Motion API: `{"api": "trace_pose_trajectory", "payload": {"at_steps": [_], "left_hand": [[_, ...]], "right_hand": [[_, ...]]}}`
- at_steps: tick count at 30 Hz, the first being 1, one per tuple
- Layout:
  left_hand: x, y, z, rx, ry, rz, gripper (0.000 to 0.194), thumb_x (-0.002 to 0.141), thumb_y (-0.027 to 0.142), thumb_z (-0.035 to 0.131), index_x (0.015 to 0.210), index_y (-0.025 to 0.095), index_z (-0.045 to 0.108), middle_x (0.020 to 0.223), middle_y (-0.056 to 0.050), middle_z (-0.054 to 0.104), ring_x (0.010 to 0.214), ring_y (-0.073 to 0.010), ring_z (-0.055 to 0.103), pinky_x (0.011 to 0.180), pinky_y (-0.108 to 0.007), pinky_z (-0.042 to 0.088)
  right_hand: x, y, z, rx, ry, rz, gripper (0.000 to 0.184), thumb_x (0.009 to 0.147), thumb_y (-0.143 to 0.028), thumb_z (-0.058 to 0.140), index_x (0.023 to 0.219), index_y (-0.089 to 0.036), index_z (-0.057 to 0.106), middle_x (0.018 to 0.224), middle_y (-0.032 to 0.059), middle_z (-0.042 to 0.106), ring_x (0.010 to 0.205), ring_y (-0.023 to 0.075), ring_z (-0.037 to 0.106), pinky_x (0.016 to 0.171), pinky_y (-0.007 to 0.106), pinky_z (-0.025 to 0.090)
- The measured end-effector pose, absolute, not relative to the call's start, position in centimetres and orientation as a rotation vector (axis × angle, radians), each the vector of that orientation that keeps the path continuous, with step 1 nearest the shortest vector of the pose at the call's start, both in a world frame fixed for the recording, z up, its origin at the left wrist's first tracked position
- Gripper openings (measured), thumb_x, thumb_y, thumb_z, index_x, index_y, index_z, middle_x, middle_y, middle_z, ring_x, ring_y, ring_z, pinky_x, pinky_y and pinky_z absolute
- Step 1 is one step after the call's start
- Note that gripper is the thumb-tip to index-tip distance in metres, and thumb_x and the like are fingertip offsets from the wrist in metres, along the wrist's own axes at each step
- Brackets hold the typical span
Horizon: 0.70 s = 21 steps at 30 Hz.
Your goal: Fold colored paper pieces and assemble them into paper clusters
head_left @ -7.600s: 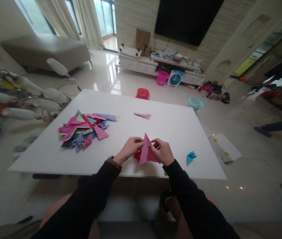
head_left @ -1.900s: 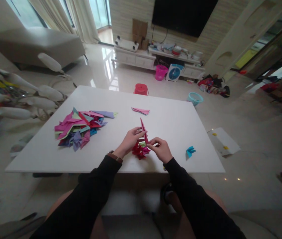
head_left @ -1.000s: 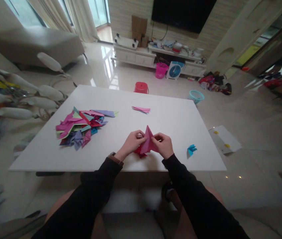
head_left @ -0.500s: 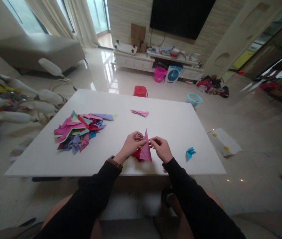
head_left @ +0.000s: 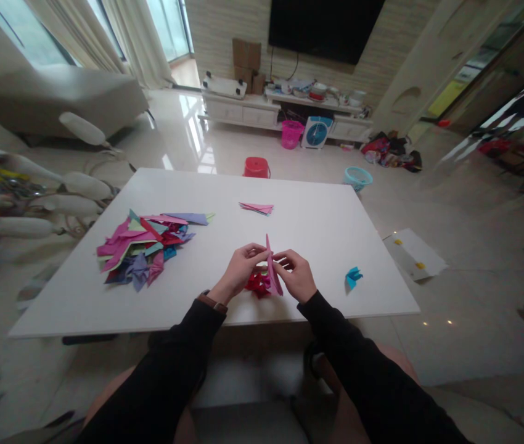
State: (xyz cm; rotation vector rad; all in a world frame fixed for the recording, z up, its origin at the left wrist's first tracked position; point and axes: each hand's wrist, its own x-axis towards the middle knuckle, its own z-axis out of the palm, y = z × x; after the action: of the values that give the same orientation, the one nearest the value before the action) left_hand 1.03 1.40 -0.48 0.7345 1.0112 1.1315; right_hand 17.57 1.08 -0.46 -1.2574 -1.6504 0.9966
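Between my two hands stands a pink folded paper [head_left: 272,277], long and pointed, turned nearly edge-on. My left hand [head_left: 242,269] pinches it from the left with the fingertips. From the right, my right hand [head_left: 296,275] grips the same paper with thumb and fingers. Just under it on the white table [head_left: 188,302] lies red folded paper [head_left: 257,285], partly covered by the hands and the pink piece. A small blue folded paper piece [head_left: 353,277] lies to the right of my right hand.
A heap of coloured folded papers [head_left: 146,250] covers the table's left side. Thin pink paper strips [head_left: 257,208] lie near the far edge. Beyond the table stand a red bucket [head_left: 256,167] and a light-blue basket [head_left: 358,178]. A lamp-like fixture [head_left: 81,185] is at the left.
The pink folded paper has turned from showing its broad face to nearly edge-on. My fingers have shifted on it, and more of the red paper beneath shows.
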Motion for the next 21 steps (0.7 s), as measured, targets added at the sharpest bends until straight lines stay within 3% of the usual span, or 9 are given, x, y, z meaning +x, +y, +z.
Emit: {"api": "trace_pose_trajectory", "payload": {"at_steps": [8, 14, 21], "left_hand": [[0.80, 1.40, -0.71, 0.746, 0.962, 1.140, 0.045, 0.062, 0.034, 0.092, 0.090, 0.013, 0.065, 0.083, -0.006, 0.074, 0.078, -0.0169, 0.070, 0.075, -0.032, 0.058], [0.63, 1.42, -0.40, 0.742, 0.939, 1.118, 0.046, 0.063, 0.033, 0.092, 0.095, 0.013, 0.066, 0.083, -0.007, 0.075, 0.077, -0.0179, 0.071, 0.077, -0.033, 0.057], [0.29, 1.68, -0.93, 0.754, 0.995, 1.113, 0.038, 0.068, 0.033, 0.086, 0.094, 0.012, 0.069, 0.080, -0.006, 0.072, 0.071, -0.0147, 0.067, 0.066, -0.026, 0.052]], "right_hand": [[17.60, 1.02, -0.48, -1.234, -1.515, 1.222, 0.031, 0.076, -0.045, 0.080, 0.089, -0.020, 0.069, 0.085, 0.0034, 0.071, 0.067, 0.0165, 0.066, 0.060, 0.028, 0.054], [17.87, 1.33, -0.27, -1.160, -1.397, 1.398, 0.028, 0.073, -0.042, 0.080, 0.088, -0.021, 0.066, 0.087, 0.0025, 0.071, 0.068, 0.0166, 0.066, 0.061, 0.030, 0.055], [18.11, 1.68, -0.28, -1.236, -1.445, 1.231, 0.022, 0.080, -0.041, 0.069, 0.076, -0.020, 0.066, 0.077, 0.0014, 0.068, 0.068, 0.0164, 0.063, 0.065, 0.030, 0.052]]}}
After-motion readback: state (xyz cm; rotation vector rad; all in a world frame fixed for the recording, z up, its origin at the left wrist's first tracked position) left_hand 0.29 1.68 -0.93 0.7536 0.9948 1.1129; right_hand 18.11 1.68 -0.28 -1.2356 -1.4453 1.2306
